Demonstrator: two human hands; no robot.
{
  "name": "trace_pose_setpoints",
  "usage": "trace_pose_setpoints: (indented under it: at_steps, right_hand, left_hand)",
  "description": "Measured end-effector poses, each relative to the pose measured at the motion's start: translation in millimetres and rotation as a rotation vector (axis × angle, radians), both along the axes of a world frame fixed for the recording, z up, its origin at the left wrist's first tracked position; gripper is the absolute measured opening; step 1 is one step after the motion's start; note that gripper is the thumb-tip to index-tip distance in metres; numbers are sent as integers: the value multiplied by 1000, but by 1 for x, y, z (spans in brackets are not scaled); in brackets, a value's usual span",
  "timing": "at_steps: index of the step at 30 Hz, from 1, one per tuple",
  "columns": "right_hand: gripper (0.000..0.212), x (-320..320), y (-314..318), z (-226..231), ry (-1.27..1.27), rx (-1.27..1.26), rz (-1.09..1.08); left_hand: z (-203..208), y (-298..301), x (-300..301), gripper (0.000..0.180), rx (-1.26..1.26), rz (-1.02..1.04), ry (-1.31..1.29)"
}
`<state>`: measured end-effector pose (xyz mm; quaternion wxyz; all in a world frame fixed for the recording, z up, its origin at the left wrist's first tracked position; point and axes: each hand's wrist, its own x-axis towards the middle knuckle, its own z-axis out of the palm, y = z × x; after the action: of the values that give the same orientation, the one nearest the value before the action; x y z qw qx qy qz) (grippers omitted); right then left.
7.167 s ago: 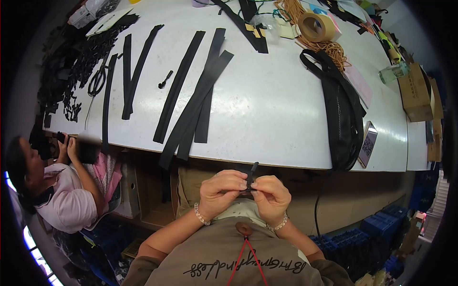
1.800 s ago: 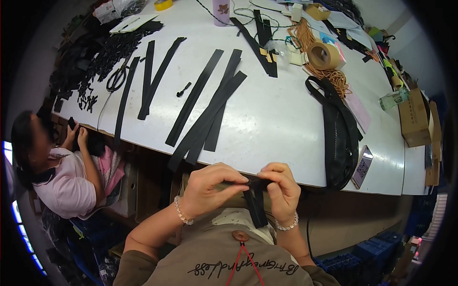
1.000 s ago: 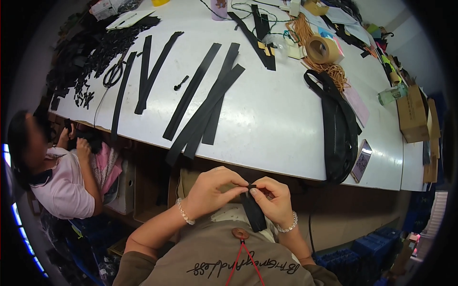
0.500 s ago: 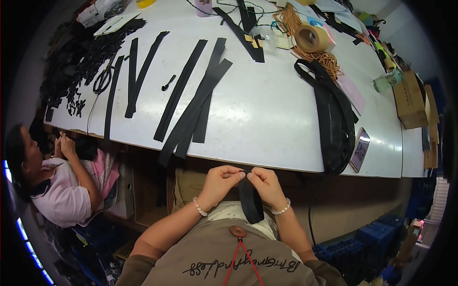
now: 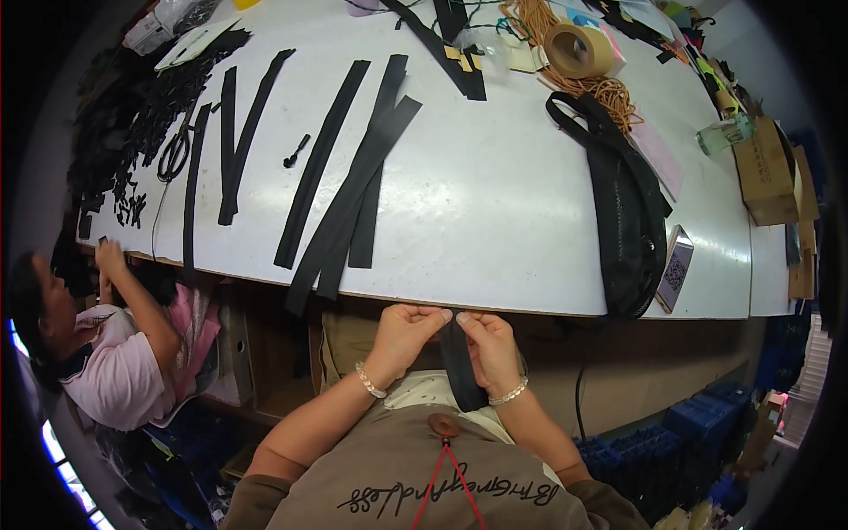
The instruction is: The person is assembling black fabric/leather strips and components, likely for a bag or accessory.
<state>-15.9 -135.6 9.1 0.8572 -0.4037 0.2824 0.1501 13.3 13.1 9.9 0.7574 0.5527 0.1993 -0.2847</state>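
Note:
Just off the table's front edge, my left hand (image 5: 405, 340) and my right hand (image 5: 493, 352) meet, thumbs and fingers pinched at the upper end of a black zipper strip (image 5: 461, 371). Its length loops down between my hands toward my lap. What lies right under the fingertips is too small to make out. Ahead and to the left, several long black strips (image 5: 322, 163) lie on the white table (image 5: 495, 212), some crossing and overhanging its edge. A small black zipper pull (image 5: 297, 151) lies among them.
A black bundle of looped strip (image 5: 623, 216) and a phone (image 5: 676, 269) lie at the right. Behind are a tape roll (image 5: 579, 50), orange cord (image 5: 614, 102) and a cardboard box (image 5: 767, 172). Scissors (image 5: 174, 155) lie near a dark heap (image 5: 132, 115). A co-worker (image 5: 119, 340) sits at the left.
The view has shifted slightly, moving the table's things up. My hands keep pinching the strip, which now hangs with its flat side more toward me. The co-worker's hand has risen to the table edge.

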Motion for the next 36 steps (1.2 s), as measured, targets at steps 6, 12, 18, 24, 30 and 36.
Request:
trace_pose_setpoints:
  at_steps: [6,12,18,24,30,36]
  right_hand:
    - [5,-4,11,-1,15,62,-116]
    - [7,-4,21,1,99,8,-223]
    - [6,2,24,-1,175,73,-259]
    - [6,3,21,9,204,74,-214]
    - [3,-8,10,20,-35,-74,-75]
    - [11,-15,4,39,-568,-331,29]
  left_hand:
    - [3,-5,-4,8,-58,86,32]
    - [0,-3,-3,6,-139,103,59]
    - [4,-3,1,5,-183,95,76]
    - [11,-3,3,6,-229,66,182]
    - [8,3,-19,10,-130,51,-150]
    - [25,11,-24,10,30,47,-633]
